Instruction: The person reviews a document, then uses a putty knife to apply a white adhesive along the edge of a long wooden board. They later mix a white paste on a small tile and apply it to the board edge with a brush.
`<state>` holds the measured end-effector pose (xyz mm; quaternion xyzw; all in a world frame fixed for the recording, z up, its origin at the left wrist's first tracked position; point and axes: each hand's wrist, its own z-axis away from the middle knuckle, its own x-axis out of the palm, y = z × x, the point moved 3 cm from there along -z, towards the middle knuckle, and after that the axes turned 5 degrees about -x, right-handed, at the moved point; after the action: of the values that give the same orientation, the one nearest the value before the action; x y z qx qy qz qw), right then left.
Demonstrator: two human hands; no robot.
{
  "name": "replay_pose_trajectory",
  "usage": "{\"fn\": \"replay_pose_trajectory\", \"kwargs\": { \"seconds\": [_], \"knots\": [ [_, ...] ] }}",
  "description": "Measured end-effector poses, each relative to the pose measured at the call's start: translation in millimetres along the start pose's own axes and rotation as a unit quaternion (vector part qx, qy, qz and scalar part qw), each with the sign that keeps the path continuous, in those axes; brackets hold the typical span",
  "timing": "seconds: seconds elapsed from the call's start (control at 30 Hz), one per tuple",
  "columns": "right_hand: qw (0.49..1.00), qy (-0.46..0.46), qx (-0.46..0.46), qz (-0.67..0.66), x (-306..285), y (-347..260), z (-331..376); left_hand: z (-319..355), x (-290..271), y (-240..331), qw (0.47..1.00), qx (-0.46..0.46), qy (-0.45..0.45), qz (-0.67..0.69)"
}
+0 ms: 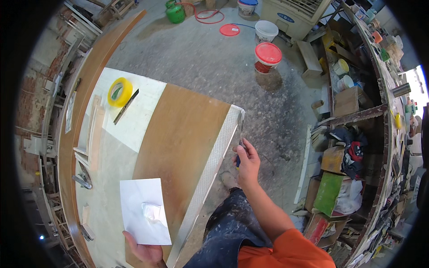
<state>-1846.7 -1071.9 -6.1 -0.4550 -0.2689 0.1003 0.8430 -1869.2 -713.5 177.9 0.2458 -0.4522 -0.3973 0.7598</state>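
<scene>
My left hand (146, 251) grips the lower edge of a flat white sheet (139, 196), which carries a glossy white dab of paste (152, 212). My right hand (248, 163) is closed round the dark blue handle of a thin-bladed tool (242, 154) that looks like a small spatula. Its slim blade points away from me, along the far right corner of a large panel. This brown panel (183, 116) lies on the work table, with a pale textured strip (214, 154) along its right edge.
A yellow tape roll (119, 92) and a dark narrow blade tool (126, 106) lie on the white board (147, 91). Metal clamps (82, 180) rest at left. Buckets, one red-lidded (268, 53), stand on the floor. Cluttered shelves (357, 111) line the right side.
</scene>
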Motion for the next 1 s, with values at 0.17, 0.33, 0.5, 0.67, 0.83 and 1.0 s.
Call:
{"fn": "replay_pose_trajectory", "kwargs": {
  "seconds": [0.17,0.33,0.5,0.67,0.83,1.0],
  "knots": [
    [0.999,0.004,-0.021,0.032,-8.7,15.2,15.3,4.7,-3.6,3.9,1.000,0.001,0.008,-0.008],
    [0.999,0.012,-0.040,0.032,-14.2,25.4,22.8,18.0,-17.3,7.9,1.000,0.006,0.024,-0.011],
    [0.996,0.078,-0.027,0.034,-31.7,30.7,31.0,37.0,-48.2,17.6,1.000,-0.001,-0.013,0.005],
    [0.994,-0.103,-0.029,0.025,-21.6,-23.2,148.8,68.3,-92.5,32.6,0.997,0.001,-0.060,0.045],
    [0.773,-0.531,-0.121,0.326,-0.2,-59.1,327.1,104.1,-173.3,53.0,0.995,0.027,-0.062,0.074],
    [0.742,-0.521,-0.156,0.392,12.3,-42.4,421.0,150.8,-233.7,76.6,0.992,0.048,-0.085,0.084]
  ]
}}
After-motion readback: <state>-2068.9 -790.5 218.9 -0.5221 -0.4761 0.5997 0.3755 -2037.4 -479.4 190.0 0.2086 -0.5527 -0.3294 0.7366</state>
